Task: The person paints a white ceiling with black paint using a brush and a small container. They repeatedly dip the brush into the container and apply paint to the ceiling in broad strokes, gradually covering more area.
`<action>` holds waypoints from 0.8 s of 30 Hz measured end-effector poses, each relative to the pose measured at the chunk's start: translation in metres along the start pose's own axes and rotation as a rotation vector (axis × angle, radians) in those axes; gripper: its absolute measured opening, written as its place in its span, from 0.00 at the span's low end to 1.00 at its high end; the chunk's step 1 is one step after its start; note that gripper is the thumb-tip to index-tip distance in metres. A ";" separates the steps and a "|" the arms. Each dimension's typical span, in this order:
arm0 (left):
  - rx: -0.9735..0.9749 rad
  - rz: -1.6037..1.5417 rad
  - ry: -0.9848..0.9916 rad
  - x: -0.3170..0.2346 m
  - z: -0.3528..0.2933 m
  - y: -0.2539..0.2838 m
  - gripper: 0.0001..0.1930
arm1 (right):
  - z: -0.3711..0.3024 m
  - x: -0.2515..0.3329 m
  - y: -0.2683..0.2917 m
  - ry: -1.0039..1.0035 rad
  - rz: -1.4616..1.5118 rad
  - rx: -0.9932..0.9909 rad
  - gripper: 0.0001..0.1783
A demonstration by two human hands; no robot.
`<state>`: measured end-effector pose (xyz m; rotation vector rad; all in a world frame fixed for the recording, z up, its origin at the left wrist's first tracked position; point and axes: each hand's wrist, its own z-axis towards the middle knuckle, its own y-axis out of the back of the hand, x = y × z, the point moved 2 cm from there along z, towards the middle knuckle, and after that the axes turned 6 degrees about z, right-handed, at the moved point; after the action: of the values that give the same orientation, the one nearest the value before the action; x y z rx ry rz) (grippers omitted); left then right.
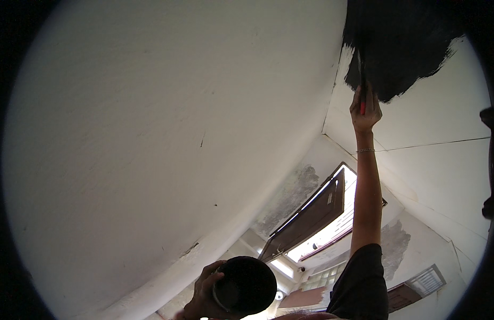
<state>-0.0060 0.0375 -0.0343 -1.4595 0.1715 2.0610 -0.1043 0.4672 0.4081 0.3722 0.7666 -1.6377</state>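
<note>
My right hand [368, 118] is raised high on an outstretched arm, its fingers closed round a paintbrush [362, 108] with a red end to its dark handle. The brush reaches up against a patch of black paint [401, 48] on the pale ceiling; its bristles blend into the black and cannot be made out. Low in the view, my left hand [203, 295] grips the side of a round black pot [246, 285]. The pot's opening looks dark, and how much it holds cannot be seen.
A broad off-white wall [151, 133] fills the left side and meets the ceiling at a seam. Beyond my arm are a brown door leaf [311, 216], a bright opening, and a louvred vent [425, 281]. A dark object [489, 160] shows at the right rim.
</note>
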 end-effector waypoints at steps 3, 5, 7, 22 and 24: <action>-0.023 -0.216 0.175 0.013 0.004 0.005 0.31 | -0.041 -0.009 -0.004 -0.110 0.004 0.105 0.13; -0.053 -0.266 0.228 0.017 0.006 0.003 0.31 | -0.066 -0.013 -0.007 -0.214 0.037 0.126 0.10; -0.075 -0.179 0.167 0.018 0.008 0.000 0.31 | -0.089 -0.018 -0.012 -0.328 0.061 0.152 0.10; -0.107 -0.094 0.087 0.022 0.013 -0.010 0.31 | -0.120 -0.059 -0.016 -0.453 0.060 0.430 0.09; -0.093 -0.092 0.072 0.019 0.013 -0.014 0.31 | -0.080 -0.060 -0.018 -0.298 -0.007 0.518 0.09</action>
<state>-0.0137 0.0621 -0.0429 -1.5688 0.0360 1.9676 -0.1224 0.5657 0.3928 0.4740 0.1118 -1.8362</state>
